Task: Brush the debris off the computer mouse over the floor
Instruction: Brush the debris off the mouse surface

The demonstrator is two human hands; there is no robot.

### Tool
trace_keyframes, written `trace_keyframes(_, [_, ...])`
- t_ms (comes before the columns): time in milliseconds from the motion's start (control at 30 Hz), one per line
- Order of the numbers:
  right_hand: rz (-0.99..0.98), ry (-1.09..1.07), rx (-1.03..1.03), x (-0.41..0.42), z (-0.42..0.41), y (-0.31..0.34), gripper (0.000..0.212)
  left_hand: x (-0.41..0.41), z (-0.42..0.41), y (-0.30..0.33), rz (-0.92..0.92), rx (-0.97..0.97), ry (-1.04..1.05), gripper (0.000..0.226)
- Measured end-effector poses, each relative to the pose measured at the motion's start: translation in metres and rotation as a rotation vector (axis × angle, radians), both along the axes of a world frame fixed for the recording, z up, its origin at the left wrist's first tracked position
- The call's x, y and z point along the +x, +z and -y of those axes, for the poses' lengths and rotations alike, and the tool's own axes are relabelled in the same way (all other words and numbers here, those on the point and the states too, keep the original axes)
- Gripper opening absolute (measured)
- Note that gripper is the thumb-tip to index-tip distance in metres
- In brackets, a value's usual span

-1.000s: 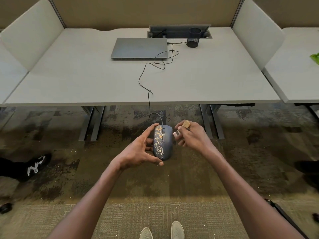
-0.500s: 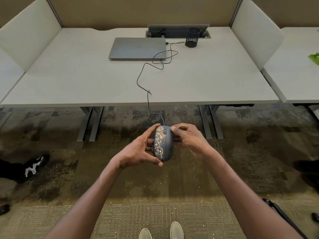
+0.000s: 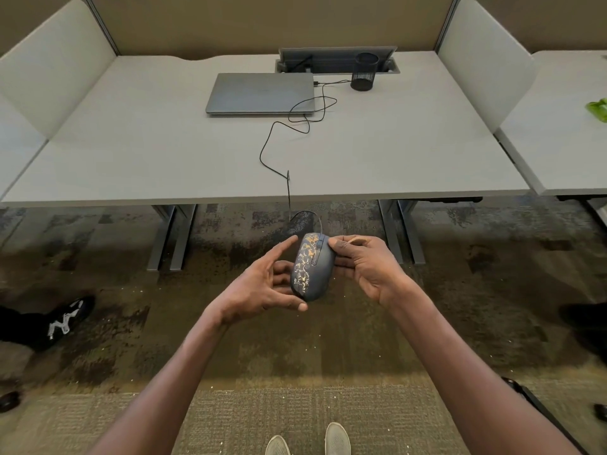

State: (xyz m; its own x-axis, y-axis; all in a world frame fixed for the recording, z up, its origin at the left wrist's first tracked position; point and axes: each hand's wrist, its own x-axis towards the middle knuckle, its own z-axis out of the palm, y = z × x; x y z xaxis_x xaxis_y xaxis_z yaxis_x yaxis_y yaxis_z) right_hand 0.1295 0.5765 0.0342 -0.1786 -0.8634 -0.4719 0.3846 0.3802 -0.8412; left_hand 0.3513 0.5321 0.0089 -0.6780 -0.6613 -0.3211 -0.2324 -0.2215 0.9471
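Left hand (image 3: pixel 262 287) cradles computer mouse (image 3: pixel 312 267) from its left, thumb at near end, fingers spread. Right hand (image 3: pixel 368 264) curled around small brush, barely visible, against mouse's right side. Mouse held over carpet floor (image 3: pixel 328 339), near desk (image 3: pixel 164 152) edge; debris (image 3: pixel 303 267) covers its left half.

Colours and patterns

Mouse (image 3: pixel 312 267): dark grey, gold flecks. Desk (image 3: pixel 164 152): pale grey. Laptop (image 3: pixel 261 92): grey. Carpet (image 3: pixel 328 356): mottled olive-brown. Cup (image 3: pixel 364 72): black mesh.

1. No text, brand, label or number can be read anywhere.
2. The white marking on the black shoe (image 3: pixel 62 323) at the left is not legible.
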Motion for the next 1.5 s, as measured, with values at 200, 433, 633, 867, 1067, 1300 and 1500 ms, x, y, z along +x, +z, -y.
trace_keyframes(200, [0.048, -0.123, 0.006, 0.001, -0.001, 0.002, 0.009, -0.007, -0.026, -0.010, -0.069, -0.083, 0.248, 0.121])
trace_keyframes(433, [0.089, -0.224, -0.047, 0.011, -0.006, 0.002, 0.007, -0.037, -0.061, -0.020, -0.123, -0.182, 0.608, 0.100])
trace_keyframes(633, [0.119, -0.294, -0.054, 0.025, -0.012, -0.002, 0.013, -0.049, -0.067, -0.022, -0.120, -0.238, 0.752, 0.092])
trace_keyframes(867, [0.139, -0.353, -0.046, 0.034, -0.022, -0.003, 0.013, -0.043, -0.069, -0.022, -0.120, -0.257, 0.773, 0.087])
trace_keyframes(1067, [0.157, -0.353, -0.038, 0.041, -0.028, -0.005, 0.010, -0.033, -0.071, -0.026, -0.162, -0.231, 0.758, 0.085])
trace_keyframes(1300, [0.157, -0.325, -0.025, 0.053, -0.034, -0.011, 0.007, -0.016, -0.074, -0.034, -0.165, -0.171, 0.778, 0.084])
trace_keyframes(1500, [0.156, -0.308, -0.010, 0.064, -0.037, -0.016, 0.006, -0.002, -0.076, -0.039, -0.169, -0.142, 0.780, 0.075])
